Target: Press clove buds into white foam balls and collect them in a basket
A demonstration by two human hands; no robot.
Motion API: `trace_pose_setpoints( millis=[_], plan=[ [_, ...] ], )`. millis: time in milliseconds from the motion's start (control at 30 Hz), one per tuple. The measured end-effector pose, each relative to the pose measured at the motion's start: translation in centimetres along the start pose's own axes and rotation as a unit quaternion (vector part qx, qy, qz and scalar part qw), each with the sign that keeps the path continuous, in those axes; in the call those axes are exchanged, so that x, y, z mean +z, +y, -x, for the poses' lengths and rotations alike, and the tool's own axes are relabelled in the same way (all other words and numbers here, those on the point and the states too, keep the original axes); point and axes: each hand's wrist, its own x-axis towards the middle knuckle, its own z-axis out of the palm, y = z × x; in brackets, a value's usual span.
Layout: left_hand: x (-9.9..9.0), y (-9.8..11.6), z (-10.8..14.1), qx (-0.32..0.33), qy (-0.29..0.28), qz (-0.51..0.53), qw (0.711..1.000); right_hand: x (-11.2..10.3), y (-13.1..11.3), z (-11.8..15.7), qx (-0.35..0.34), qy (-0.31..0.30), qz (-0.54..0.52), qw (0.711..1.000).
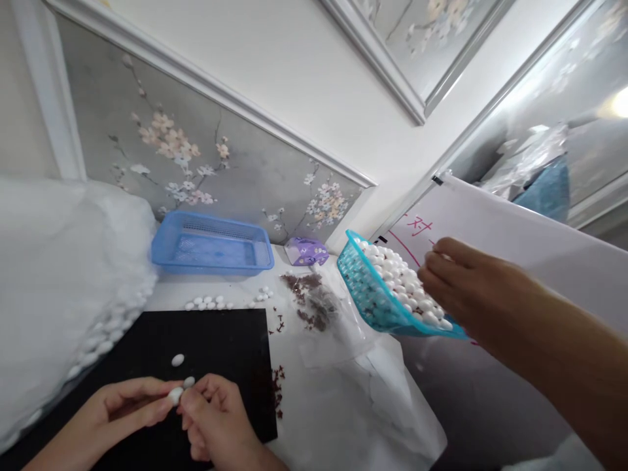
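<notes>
- Left hand (135,407): the grip is closed in a pinch, thumb and fingertips holding a small white oval piece (175,395) above the black rectangular mat (220,340).
- Right hand (218,415): the fingers are curled, with thumb and fingertips drawn in against the held piece. Whether this grip itself has hold of anything cannot be told.
- Second white oval piece (189,381): located at the fingertips, between the two hands; which hand supports it is unclear.
- Loose white oval piece (177,360): lies on the mat, just beyond the hands.
- White worktop (314,399): carries the mat. White oval pieces (209,303) lie along the mat's far edge, with a small cluster to their right.
- Small reddish-brown pieces (279,389): scattered along the mat's right edge.
- Clear plastic bag (326,307): lies right of the mat, with brown bits in and around it.
- Blue rectangular plastic tray (216,245): stands behind the mat, near a purple printed packet (307,251).
- Teal plastic basket (367,294): tilted, filled with white oval pieces; another person's hand (454,275) is at its right side.
- Large white bulging bag (73,261): positioned at the left, with white pieces along its lower edge.
</notes>
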Motion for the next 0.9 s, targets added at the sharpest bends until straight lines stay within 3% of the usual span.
trace_pose_setpoints(
  millis=[200, 333, 500, 900],
  plan=[
    [0.0, 0.0, 0.1, -0.023, -0.079, 0.069, 0.994, 0.2, 0.2, -0.3, -0.012, 0.017, 0.021, 1.0],
    [0.0, 0.2, 0.1, -0.014, -0.068, 0.074, 0.995, 0.1, 0.3, -0.4, -0.019, 0.013, 0.028, 0.999],
    [-0.1, 1.2, 0.7, -0.024, -0.1, 0.047, 0.994, 0.0, 0.0, 0.0, -0.017, 0.005, 0.023, 1.0],
    [-0.1, 2.2, 1.7, -0.029, -0.071, 0.016, 0.997, -0.3, 0.3, 0.0, -0.034, 0.001, 0.046, 0.998]
  ],
)
